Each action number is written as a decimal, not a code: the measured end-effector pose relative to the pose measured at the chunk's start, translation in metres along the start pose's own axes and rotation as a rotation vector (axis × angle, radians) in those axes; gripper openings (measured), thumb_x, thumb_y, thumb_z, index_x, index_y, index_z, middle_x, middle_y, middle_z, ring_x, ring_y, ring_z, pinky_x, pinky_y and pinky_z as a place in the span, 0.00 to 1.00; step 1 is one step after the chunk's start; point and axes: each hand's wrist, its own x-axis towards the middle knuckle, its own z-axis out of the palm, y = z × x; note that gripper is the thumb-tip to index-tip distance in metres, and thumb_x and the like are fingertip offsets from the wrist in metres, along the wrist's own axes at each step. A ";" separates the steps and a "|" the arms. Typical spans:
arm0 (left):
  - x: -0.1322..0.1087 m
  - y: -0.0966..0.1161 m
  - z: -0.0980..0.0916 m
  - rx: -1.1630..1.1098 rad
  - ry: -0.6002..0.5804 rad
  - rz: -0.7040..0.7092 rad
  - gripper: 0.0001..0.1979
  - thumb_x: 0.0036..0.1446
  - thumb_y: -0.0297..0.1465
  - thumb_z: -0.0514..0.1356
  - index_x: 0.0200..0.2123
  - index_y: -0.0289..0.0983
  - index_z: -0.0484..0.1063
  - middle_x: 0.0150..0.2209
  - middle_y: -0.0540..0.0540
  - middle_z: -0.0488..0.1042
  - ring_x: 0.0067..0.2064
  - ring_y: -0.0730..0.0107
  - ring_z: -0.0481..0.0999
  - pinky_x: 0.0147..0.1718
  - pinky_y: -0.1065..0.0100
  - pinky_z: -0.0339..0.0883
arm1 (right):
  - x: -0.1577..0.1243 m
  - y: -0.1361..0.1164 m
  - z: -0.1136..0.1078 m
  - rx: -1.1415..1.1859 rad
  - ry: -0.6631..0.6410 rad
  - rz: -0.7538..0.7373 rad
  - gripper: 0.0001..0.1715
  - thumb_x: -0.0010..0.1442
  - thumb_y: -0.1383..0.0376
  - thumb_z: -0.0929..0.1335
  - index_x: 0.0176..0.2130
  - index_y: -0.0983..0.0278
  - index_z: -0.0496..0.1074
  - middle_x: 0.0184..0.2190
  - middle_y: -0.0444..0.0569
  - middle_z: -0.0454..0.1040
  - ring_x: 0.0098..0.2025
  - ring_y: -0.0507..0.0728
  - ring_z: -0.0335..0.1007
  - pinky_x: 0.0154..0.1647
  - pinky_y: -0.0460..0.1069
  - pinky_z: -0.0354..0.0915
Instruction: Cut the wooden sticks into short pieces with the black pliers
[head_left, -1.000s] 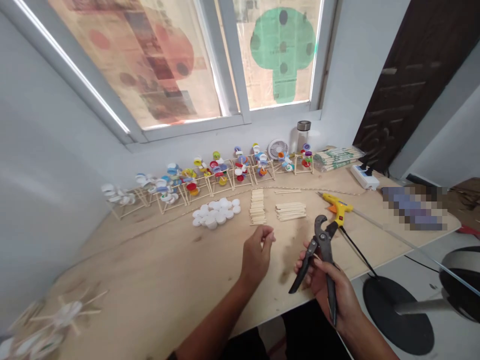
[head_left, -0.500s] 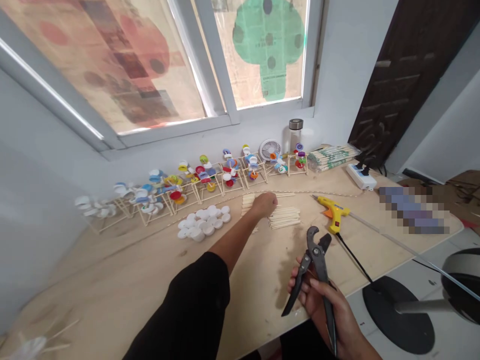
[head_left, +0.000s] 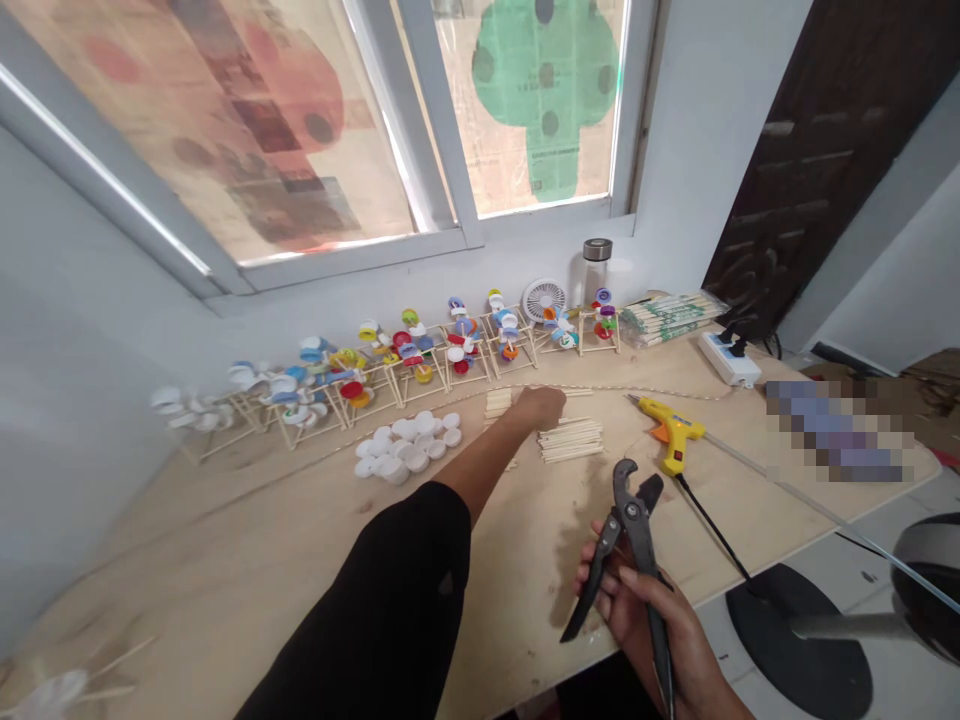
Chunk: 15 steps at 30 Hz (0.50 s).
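Note:
My left hand (head_left: 541, 407) is stretched far across the wooden table (head_left: 285, 560), knuckles up and fingers curled down onto the wooden sticks between two stacks (head_left: 571, 440); what the fingers grip is hidden. My right hand (head_left: 651, 620) stays near the table's front edge and grips the handles of black cutting pliers (head_left: 628, 530), jaws pointing up and apart. A yellow glue gun (head_left: 673, 430) lies just beyond the pliers.
A cluster of white bottle caps (head_left: 409, 447) lies left of the sticks. A row of stick-and-cap models (head_left: 420, 355) lines the back wall, with a small fan (head_left: 543, 298), a jar (head_left: 596, 268), stick packets (head_left: 667, 315) and a power strip (head_left: 729, 358). A black stand base (head_left: 799, 625) sits on the floor at right.
My left hand went from hovering mid-table with pinched fingers out to the stick piles at the back, and stays there. The right hand with the pliers has barely moved.

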 end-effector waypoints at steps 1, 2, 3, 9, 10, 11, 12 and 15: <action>0.000 0.001 -0.001 -0.009 0.008 -0.002 0.15 0.57 0.34 0.53 0.47 0.35 0.63 0.46 0.43 0.66 0.44 0.66 0.69 0.41 0.59 0.66 | 0.000 0.000 0.000 -0.013 -0.001 0.000 0.15 0.47 0.65 0.70 0.39 0.60 0.73 0.36 0.50 0.74 0.37 0.59 0.70 0.48 0.58 0.58; -0.001 0.002 -0.002 -0.022 0.019 -0.003 0.15 0.57 0.34 0.53 0.47 0.35 0.63 0.46 0.43 0.66 0.44 0.66 0.69 0.41 0.59 0.66 | 0.000 0.000 0.000 -0.025 -0.001 -0.002 0.16 0.46 0.65 0.71 0.39 0.60 0.73 0.35 0.50 0.74 0.37 0.59 0.70 0.48 0.58 0.58; -0.003 0.003 -0.003 -0.040 0.034 -0.003 0.15 0.57 0.34 0.53 0.47 0.35 0.63 0.47 0.43 0.66 0.44 0.66 0.69 0.41 0.59 0.66 | 0.000 0.000 0.000 -0.034 0.001 -0.002 0.17 0.46 0.65 0.71 0.39 0.60 0.73 0.35 0.50 0.74 0.37 0.60 0.70 0.48 0.58 0.58; -0.045 -0.007 -0.007 -0.258 0.215 0.037 0.05 0.51 0.26 0.56 0.33 0.34 0.70 0.37 0.42 0.72 0.41 0.63 0.70 0.39 0.64 0.64 | 0.000 -0.001 0.000 -0.051 0.014 -0.016 0.20 0.46 0.66 0.71 0.42 0.58 0.72 0.34 0.49 0.75 0.37 0.59 0.70 0.49 0.59 0.58; -0.059 -0.010 -0.004 -0.312 0.248 0.051 0.05 0.51 0.26 0.55 0.32 0.34 0.69 0.37 0.43 0.73 0.40 0.65 0.70 0.38 0.67 0.64 | 0.000 -0.001 0.000 -0.053 0.012 -0.015 0.21 0.46 0.66 0.71 0.43 0.58 0.72 0.34 0.49 0.75 0.37 0.59 0.70 0.49 0.59 0.58; -0.073 -0.014 0.000 -0.369 0.273 0.059 0.05 0.51 0.27 0.54 0.32 0.34 0.68 0.36 0.43 0.73 0.38 0.67 0.71 0.36 0.68 0.64 | 0.000 -0.001 0.000 -0.057 0.008 -0.010 0.21 0.46 0.66 0.71 0.43 0.59 0.72 0.34 0.49 0.75 0.38 0.60 0.70 0.49 0.59 0.58; -0.089 -0.016 0.006 -0.427 0.287 0.065 0.05 0.51 0.28 0.53 0.32 0.34 0.67 0.35 0.44 0.74 0.36 0.69 0.71 0.32 0.70 0.64 | 0.000 -0.002 0.000 -0.064 0.004 -0.003 0.21 0.46 0.66 0.71 0.43 0.59 0.72 0.35 0.49 0.75 0.39 0.60 0.70 0.49 0.58 0.58; -0.133 -0.022 0.034 -0.632 0.276 0.079 0.06 0.53 0.30 0.50 0.32 0.34 0.64 0.31 0.45 0.75 0.25 0.77 0.69 0.23 0.74 0.61 | 0.000 -0.002 0.001 -0.113 0.014 0.026 0.22 0.47 0.66 0.71 0.44 0.61 0.71 0.36 0.49 0.75 0.40 0.60 0.70 0.50 0.57 0.57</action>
